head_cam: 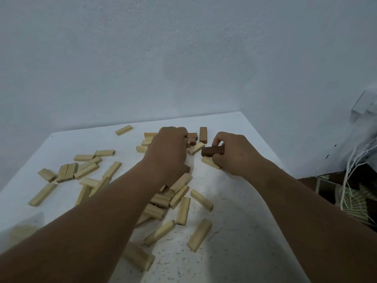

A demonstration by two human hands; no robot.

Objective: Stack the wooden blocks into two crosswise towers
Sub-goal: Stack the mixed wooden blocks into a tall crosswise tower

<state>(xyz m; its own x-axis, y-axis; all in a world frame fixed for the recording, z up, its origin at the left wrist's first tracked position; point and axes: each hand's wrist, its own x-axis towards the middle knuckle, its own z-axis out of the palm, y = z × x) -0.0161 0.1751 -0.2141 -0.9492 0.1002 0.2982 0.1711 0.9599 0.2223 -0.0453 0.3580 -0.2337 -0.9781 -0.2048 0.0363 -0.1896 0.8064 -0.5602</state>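
Several pale wooden blocks lie scattered flat over the white table. My right hand grips a dark brown block lengthwise, just above a pale block on the table. My left hand is curled over a small cluster of brown blocks at the far middle of the table; what its fingers hold is hidden. One brown block lies just beyond, and a pale block lies between my two hands.
A loose pile of pale blocks covers the left of the table, and another block lies near the back wall. The table's right edge drops to clutter with white cords and a fan grille.
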